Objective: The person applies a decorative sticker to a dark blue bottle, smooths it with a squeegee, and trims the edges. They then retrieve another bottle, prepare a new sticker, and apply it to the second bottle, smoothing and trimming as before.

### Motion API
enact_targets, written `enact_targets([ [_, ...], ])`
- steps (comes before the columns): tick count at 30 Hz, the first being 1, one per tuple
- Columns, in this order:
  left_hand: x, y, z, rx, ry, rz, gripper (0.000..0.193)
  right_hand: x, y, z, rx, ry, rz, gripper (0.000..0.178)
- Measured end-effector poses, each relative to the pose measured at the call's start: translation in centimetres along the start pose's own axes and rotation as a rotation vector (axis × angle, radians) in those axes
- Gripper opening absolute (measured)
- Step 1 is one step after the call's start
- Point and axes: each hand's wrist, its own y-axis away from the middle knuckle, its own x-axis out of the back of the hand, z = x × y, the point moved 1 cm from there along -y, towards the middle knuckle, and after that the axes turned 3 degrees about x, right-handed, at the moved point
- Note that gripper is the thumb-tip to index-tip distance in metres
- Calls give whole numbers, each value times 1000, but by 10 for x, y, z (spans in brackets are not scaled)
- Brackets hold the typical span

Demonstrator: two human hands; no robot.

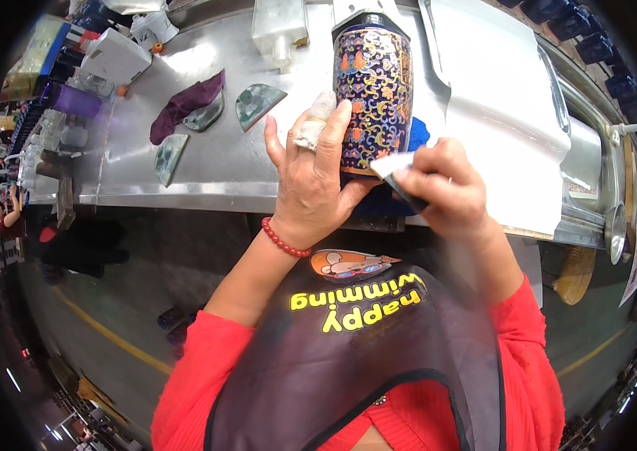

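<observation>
A dark blue vase with a colourful scroll pattern lies on its side at the table's front. My left hand grips its left side near the closer end, the thumb by that end and some fingers spread. Pale wrapping covers one or more fingers. In my right hand is a small scraper-like tool with a pale flat tip and dark handle. Its tip meets or nearly meets the vase's near edge; motion blurs it slightly. A bright blue cloth shows beneath the vase.
Green marbled half-round pieces and a maroon cloth lie left on the metal table. A clear bottle-shaped container lies beyond. White sheeting covers the right side. Jars and a purple cup crowd the far left.
</observation>
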Motion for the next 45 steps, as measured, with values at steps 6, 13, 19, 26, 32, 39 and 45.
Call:
enact_targets([
  [6, -4, 2, -7, -15, 81, 4, 92, -2, 15, 7, -83, 27, 93, 30],
  [13, -9, 8, -13, 13, 128, 1, 91, -11, 30, 13, 27, -127, -58, 30],
  [19, -9, 9, -18, 21, 165, -15, 92, -6, 20, 7, 65, -3, 10, 31],
  [26, -4, 4, -17, 22, 155, 1, 99, 17, -44, 29, -446, -343, -50, 25],
  [32, 5, 3, -10, -27, 6, 142, 89, 20, -85, 6, 215, 72, -177, 13],
  [39, 6, 6, 10, -152, -103, 221, 62, 25, -106, 32, 200, 408, -46, 14],
  [45, 3, 6, 4, -239, -132, 265, 55, 21, -88, 46, -508, -370, -23, 20],
])
